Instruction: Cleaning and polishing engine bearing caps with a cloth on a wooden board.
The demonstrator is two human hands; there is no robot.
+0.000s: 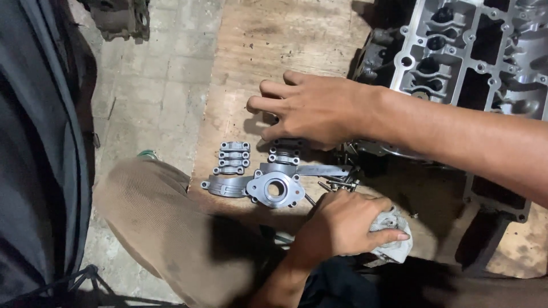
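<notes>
right fingers: your right-hand fingers (271, 89) are spread apart and flat, palm down, with nothing gripped. The thumb tip sits just above the dark bearing caps (284, 154); can't tell if it's actually touching them.
left fingers: curled tight around a grey rag (394, 242), thumb clamped over the top of it.
right hand (319, 108): reaches in from the right and hovers over the laid-out parts.
left hand (342, 222): low and close to you, just beside the loose bolts (337, 182).
parts: 3 small caps (234, 158) stacked in a neat row, a curved cap (225, 186) and a round flanged housing (275, 189) just below them, all on the wooden board (268, 40).
further out: cylinder head (474, 51) at top right, your knee (154, 217) at left, over the tiled floor (148, 74).
step, my guess: looks like wipe-and-lay-out, with the right hand about to pick 1 of the dark caps.
next move needs: close thumb and fingers on just 1 cap, lift it straight up so the row isn't knocked, and bring it across to the rag.
</notes>
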